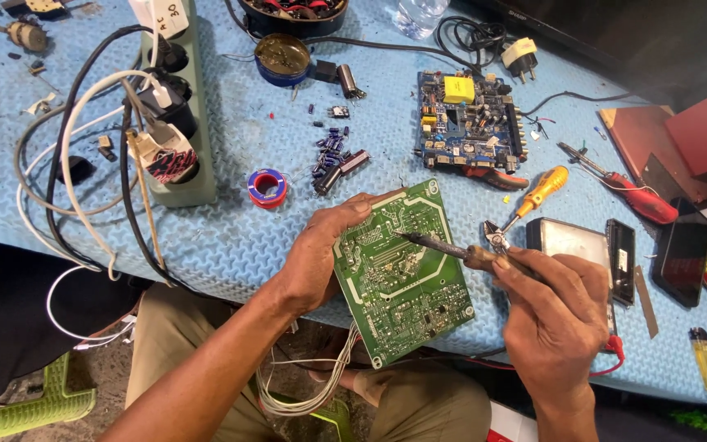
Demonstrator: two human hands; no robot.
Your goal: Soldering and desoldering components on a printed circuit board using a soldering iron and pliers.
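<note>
At the bench's near edge, the left hand (314, 260) grips a light, stiff green circuit board (403, 274) by its edge; the right hand (554, 307) clasps a soldering iron (452, 249).

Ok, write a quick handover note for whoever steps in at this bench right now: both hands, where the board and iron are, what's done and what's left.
Left hand: grips the green circuit board by its left edge, solder side up, tilted over the front edge of the blue mat.
Right hand: holds the soldering iron, tip on the board's upper middle.
White wires hang from the board's lower edge.
Nearby: loose capacitors, blue board, yellow-handled screwdriver, flux tin.
Done: cannot tell which joints are finished.
Left: the joint under the tip is in progress.
</note>
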